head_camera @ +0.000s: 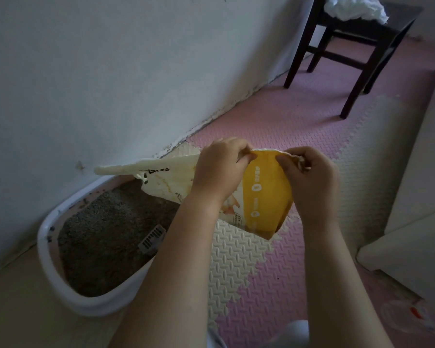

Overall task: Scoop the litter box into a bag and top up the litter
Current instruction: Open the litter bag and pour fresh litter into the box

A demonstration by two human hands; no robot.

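Figure: topping up a litter box, seen from the head camera. We are viewing both bare forearms as they are reaching forward. The left hand (220, 169) and the right hand (309, 169) are each pinching the upper edge of a litter bag (266, 194), fingers curled tight on the material, and the two hands are sitting close together at the bag's yellow end. The bag is hanging in the air (not resting on the floor). Its cream printed end is stretching away to the left and is lying over the far part of the litter box (96, 306). We cannot tell whether anything is pouring from it.

The box, white-rimmed, is standing on the floor against the wall (111, 71) and is holding grey litter (98, 234). A slotted scoop (152, 239) is lying on the litter near the left forearm. To the right of the box a pink and cream foam mat (249, 267) is covering the floor. Farther back a dark wooden chair (362, 30) is standing on the mat and is carrying a crumpled white bundle (349, 7) on its seat.
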